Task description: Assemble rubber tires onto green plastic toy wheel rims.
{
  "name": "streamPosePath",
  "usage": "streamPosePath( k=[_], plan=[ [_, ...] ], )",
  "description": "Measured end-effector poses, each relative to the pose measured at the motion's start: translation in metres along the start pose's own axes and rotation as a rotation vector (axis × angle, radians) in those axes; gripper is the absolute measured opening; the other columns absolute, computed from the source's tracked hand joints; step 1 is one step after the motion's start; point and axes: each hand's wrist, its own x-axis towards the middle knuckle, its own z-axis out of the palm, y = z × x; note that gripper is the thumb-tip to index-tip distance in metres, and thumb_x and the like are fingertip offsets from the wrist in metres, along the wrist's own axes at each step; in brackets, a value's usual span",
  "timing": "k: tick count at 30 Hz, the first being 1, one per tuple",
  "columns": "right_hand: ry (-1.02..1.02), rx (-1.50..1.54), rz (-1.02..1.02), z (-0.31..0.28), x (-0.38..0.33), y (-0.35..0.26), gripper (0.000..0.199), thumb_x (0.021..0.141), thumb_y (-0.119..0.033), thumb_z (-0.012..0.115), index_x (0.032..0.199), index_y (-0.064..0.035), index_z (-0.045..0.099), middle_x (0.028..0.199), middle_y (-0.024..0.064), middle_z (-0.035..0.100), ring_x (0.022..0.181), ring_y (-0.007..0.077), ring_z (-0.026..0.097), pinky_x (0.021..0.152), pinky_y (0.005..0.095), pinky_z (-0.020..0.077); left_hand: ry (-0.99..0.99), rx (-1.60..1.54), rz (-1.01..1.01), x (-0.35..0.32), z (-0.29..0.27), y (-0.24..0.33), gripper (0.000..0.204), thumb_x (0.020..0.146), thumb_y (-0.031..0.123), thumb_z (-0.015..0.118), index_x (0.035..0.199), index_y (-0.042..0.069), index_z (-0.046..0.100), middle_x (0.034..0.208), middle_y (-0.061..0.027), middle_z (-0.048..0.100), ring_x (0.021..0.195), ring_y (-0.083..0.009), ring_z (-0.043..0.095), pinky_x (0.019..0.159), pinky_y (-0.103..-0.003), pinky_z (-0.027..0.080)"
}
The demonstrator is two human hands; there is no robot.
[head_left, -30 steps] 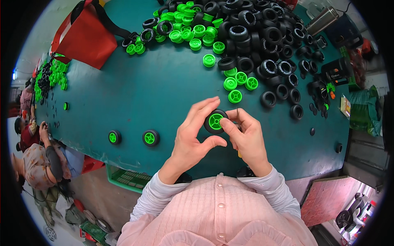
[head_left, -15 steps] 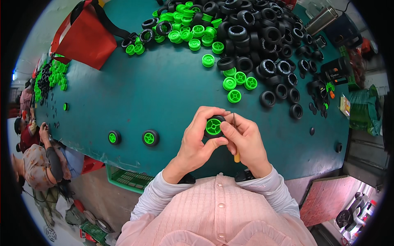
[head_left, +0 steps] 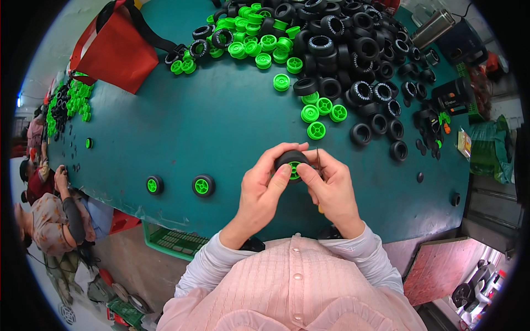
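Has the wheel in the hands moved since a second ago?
Yes. The wheel sits slightly nearer the person's body, farther from the loose green hubs on the table.

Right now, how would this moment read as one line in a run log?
left hand: holds toy wheel | right hand: on wheel, thin metal tool in fingers | table: two finished wheels at left, loose tyres beyond

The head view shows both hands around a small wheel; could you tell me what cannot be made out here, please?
- Wheel, head view: fingers of the left hand and right hand cover most of its black tyre.
- Thin metal tool: its lower part is hidden by the right hand.
- Black tyre pile: cut off by the top edge.
- Objects at the table's right edge: too small, fisheye-bent.
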Motion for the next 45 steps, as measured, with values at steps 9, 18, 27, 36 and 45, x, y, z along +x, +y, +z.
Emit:
streamPosePath(
  k=[9, 18, 27, 36, 45],
  plan=[
    [-0.087, 0.28, 0.094, -0.012, 0.008, 0.005, 0.027, 0.106, -0.028, 0.058, 0.108, -0.0021, 0.065, 0.068, -0.0058, 0.052, 0.047, 0.0006, 0.04, 0.044, 0.0181, 0.0306, 0.037, -0.1, -0.05, 0.006, -0.008, -0.005, 0.066, 0.096, 0.042, 0.07, 0.14, -0.003, 0.051, 0.139, -0.0198, 0.06, 0.128, -0.024, 0.059, 0.11, -0.037, 0.045],
    [-0.061, 0.279, 0.11, -0.008, 0.005, 0.005, 0.024, 0.102, -0.022, 0.066, 0.113, -0.0005, 0.065, 0.081, -0.0019, 0.062, 0.049, 0.0004, 0.041, 0.044, 0.0182, 0.0315, 0.073, 0.1, 0.084, 0.002, -0.01, -0.011, 0.055, 0.09, 0.019, 0.079, 0.136, 0.0, 0.056, 0.129, -0.0076, 0.062, 0.117, -0.0172, 0.061, 0.101, -0.031, 0.049],
    [0.209, 0.001, -0.099, -0.001, 0.003, 0.003, 0.021, 0.099, -0.012, 0.066, 0.115, 0.0015, 0.063, 0.095, 0.003, 0.068, 0.064, 0.0022, 0.059, 0.047, 0.0177, 0.0386, 0.045, -0.031, -0.114, 0.001, -0.015, -0.01, 0.039, 0.1, 0.017, 0.066, 0.132, -0.003, 0.058, 0.118, -0.0086, 0.066, 0.097, -0.0129, 0.065, 0.079, -0.028, 0.054],
    [0.12, -0.051, -0.086, -0.006, 0.001, -0.003, 0.019, 0.096, -0.008, 0.069, 0.109, 0.0039, 0.064, 0.094, 0.0026, 0.067, 0.065, 0.0039, 0.054, 0.057, 0.0224, 0.0424, 0.084, -0.178, -0.134, 0.001, -0.008, -0.007, 0.035, 0.1, 0.013, 0.066, 0.128, -0.005, 0.058, 0.117, -0.0114, 0.067, 0.101, -0.0178, 0.068, 0.083, -0.034, 0.062],
    [0.158, -0.419, -0.401, -0.005, 0.006, 0.005, 0.022, 0.088, -0.006, 0.073, 0.107, 0.003, 0.066, 0.088, 0.006, 0.065, 0.055, 0.0093, 0.046, 0.054, 0.0248, 0.0383, 0.036, -0.022, -0.189, 0.005, -0.013, 0.002, 0.029, 0.102, 0.01, 0.062, 0.126, -0.006, 0.058, 0.11, -0.0099, 0.068, 0.098, -0.0142, 0.067, 0.081, -0.03, 0.06]
  ],
)
